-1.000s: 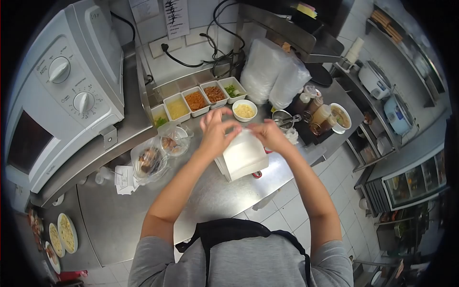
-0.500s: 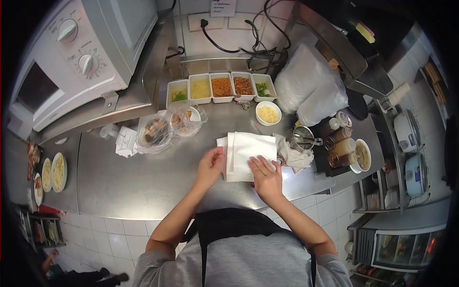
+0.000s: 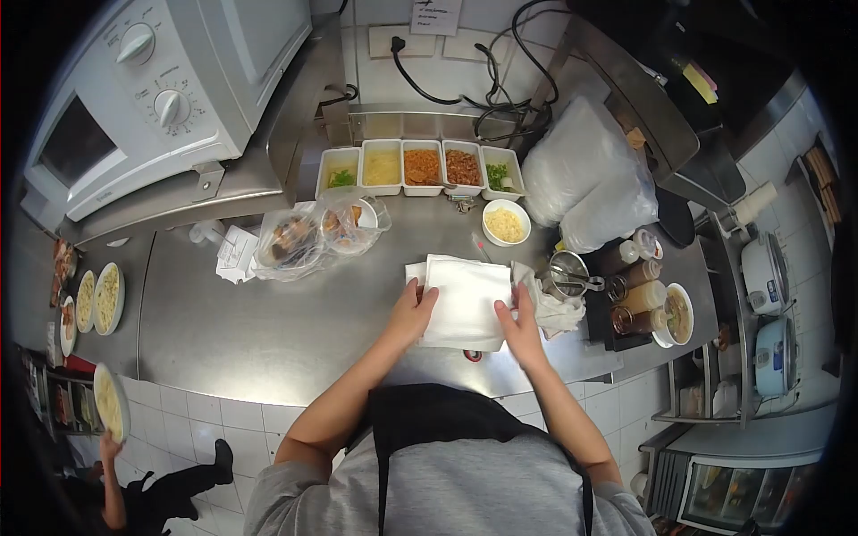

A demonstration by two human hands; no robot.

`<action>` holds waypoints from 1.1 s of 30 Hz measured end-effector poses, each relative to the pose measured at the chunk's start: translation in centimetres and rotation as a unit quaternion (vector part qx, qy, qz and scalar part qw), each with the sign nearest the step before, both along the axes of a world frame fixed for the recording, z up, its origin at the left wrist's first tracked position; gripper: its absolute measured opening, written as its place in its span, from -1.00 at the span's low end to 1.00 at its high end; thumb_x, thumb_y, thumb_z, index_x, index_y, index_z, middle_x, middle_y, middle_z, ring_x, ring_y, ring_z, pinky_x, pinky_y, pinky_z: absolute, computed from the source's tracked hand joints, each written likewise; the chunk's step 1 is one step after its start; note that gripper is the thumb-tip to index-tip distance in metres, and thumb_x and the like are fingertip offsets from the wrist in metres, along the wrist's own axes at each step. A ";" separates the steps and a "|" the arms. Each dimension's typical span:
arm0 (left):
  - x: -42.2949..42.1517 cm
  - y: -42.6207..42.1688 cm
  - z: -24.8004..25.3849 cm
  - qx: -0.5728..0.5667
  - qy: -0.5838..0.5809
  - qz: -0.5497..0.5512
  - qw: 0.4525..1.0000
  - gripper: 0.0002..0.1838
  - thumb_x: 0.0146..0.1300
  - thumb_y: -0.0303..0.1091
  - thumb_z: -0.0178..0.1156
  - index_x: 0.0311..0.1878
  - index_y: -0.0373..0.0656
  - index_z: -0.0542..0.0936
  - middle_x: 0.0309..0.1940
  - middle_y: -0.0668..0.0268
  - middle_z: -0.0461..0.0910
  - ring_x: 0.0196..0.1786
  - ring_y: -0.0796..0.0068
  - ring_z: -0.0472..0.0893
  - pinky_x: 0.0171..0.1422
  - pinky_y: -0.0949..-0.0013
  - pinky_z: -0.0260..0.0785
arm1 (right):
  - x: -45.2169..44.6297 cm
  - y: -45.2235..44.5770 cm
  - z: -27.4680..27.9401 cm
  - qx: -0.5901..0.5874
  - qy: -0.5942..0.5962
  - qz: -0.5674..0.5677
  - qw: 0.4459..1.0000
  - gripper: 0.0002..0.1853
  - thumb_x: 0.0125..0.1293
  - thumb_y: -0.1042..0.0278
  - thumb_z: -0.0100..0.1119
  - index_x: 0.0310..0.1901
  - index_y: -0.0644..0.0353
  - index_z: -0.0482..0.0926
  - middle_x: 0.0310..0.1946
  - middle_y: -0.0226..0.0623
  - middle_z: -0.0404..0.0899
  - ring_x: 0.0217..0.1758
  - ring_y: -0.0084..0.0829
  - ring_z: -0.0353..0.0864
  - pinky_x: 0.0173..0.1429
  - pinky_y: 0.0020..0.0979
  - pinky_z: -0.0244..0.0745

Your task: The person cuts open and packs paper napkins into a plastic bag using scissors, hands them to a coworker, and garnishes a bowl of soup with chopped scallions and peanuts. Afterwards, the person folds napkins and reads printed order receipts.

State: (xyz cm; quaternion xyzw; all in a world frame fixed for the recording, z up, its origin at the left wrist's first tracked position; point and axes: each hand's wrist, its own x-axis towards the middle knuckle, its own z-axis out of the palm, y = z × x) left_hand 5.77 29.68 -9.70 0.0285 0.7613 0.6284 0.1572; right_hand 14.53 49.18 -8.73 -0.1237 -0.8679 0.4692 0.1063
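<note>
A squared stack of white paper napkins [image 3: 466, 299] is held between my two hands above the steel counter. My left hand [image 3: 411, 313] grips its left edge, thumb on top and fingers curled beneath. My right hand [image 3: 521, 323] clasps the right edge, its thumb lying over the front. Another white sheet shows behind the stack at its upper left. A crumpled whitish cloth [image 3: 556, 311] lies just beyond my right hand, beside a metal cup [image 3: 568, 273]. Below the stack, a small red round item [image 3: 473, 355] rests on the counter.
Topping trays [image 3: 422, 167] line the back, with a bowl of pale shreds [image 3: 506, 223] before them. Bagged food [image 3: 290, 243] sits left, sauce bottles [image 3: 642, 297] right. A microwave [image 3: 161, 107] overhangs the left. At lower left, another person's hand [image 3: 111, 444] holds an oval dish [image 3: 109, 402].
My right hand has gone from lying flat on the stack to gripping its right edge. My left hand has closed on the left edge. Another person has come in with a dish at lower left.
</note>
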 end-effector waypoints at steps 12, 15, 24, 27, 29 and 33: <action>-2.8 3.6 9.3 -0.038 0.003 -0.256 0.966 -0.49 0.32 -0.07 0.05 0.15 -0.31 0.47 0.10 0.16 0.40 0.16 0.38 0.39 0.27 0.37 0.20 | 0.2 5.4 1.0 -0.612 -0.077 -0.011 0.787 -0.47 0.33 0.12 0.11 0.20 0.32 0.35 0.09 -0.15 0.51 0.11 -0.31 0.55 0.20 -0.27 0.47; -3.5 2.2 12.1 0.055 0.020 -0.282 0.958 -0.48 0.34 -0.04 0.04 0.15 -0.30 0.47 0.18 0.15 0.31 0.25 0.37 0.31 0.31 0.36 0.15 | -1.2 5.9 3.9 -0.578 -0.036 0.013 0.815 -0.49 0.35 0.13 0.09 0.19 0.32 0.35 0.08 -0.14 0.52 0.09 -0.34 0.56 0.17 -0.30 0.49; -3.0 -3.3 -2.3 0.086 -0.130 -0.058 0.986 -0.28 0.36 0.15 -0.11 0.24 -0.38 0.34 0.26 0.00 0.28 0.26 0.15 0.34 0.37 0.17 0.08 | -4.4 0.3 -0.2 -0.331 -0.082 0.028 0.939 -0.12 0.19 0.22 0.33 0.35 0.45 -0.01 0.16 0.01 0.38 0.17 -0.32 0.44 0.20 -0.40 0.37; -1.4 -2.6 -3.5 -0.037 -0.042 0.007 0.998 -0.21 0.37 0.18 -0.15 0.30 -0.45 0.23 0.32 -0.05 0.18 0.36 0.09 0.20 0.44 0.21 -0.03 | -4.4 -0.5 -0.1 -0.232 -0.061 0.017 0.971 -0.19 0.21 0.24 0.31 0.32 0.45 0.06 0.15 -0.03 0.40 0.17 -0.34 0.43 0.21 -0.39 0.35; -0.8 -2.1 -3.6 -0.056 -0.018 0.033 0.998 -0.19 0.38 0.17 -0.16 0.33 -0.48 0.18 0.36 -0.07 0.11 0.43 0.10 0.10 0.49 0.27 -0.10 | -4.4 0.0 -1.2 -0.182 -0.041 0.019 0.982 -0.19 0.22 0.24 0.30 0.33 0.45 0.03 0.17 0.00 0.37 0.20 -0.31 0.40 0.25 -0.37 0.31; -0.5 -1.0 -4.4 -0.037 -0.048 0.002 0.998 -0.07 0.35 0.23 -0.14 0.38 -0.52 -0.02 0.38 -0.19 -0.01 0.47 0.07 0.02 0.50 0.25 -0.13 | -3.5 0.8 -4.3 0.069 0.050 -0.023 0.996 -0.26 0.23 0.10 0.24 0.24 0.49 0.19 0.11 0.10 0.42 0.17 -0.22 0.43 0.24 -0.31 0.31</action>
